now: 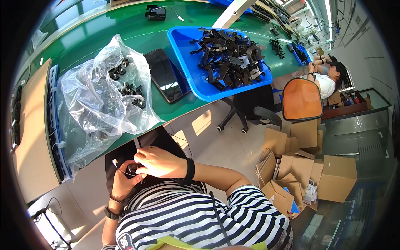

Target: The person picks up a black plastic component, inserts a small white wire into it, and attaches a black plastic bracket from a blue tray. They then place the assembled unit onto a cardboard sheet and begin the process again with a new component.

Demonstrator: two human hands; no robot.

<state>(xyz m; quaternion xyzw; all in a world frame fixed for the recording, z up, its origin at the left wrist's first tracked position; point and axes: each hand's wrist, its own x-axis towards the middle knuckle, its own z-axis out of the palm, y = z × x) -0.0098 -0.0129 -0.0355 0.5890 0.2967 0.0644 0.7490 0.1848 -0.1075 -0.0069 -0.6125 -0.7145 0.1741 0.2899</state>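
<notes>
Over the person's lap, just off the near edge of the green table [162,112], a small, rounded, glossy black part [132,168] with a thin whitish cable [124,171] sits between the two bare hands. The left hand [121,181] is curled about the part, thumb toward the near side, and seems to pinch it; the right hand [160,163] is bent over it from the right, thumb beside the part, but whether its fingertips press on the part or only touch it cannot be told. The part looks light, hard and rather smooth, so it could slip or turn if held at one edge; its body sides are probably the best hold. The cable looks limp and is likely the fragile portion, so pulling on it or on the small white plug-like end [115,161] standing out at the left would be unwise. Fingers cover most of the part, hiding its underside and the place where the cable enters. Farther off, folds and glare on the clear plastic bag [93,96] blur the black pieces within, and the heaped black bracket-like pieces [231,58] in the blue plastic tray [187,68] overlap too much to tell apart.
</notes>
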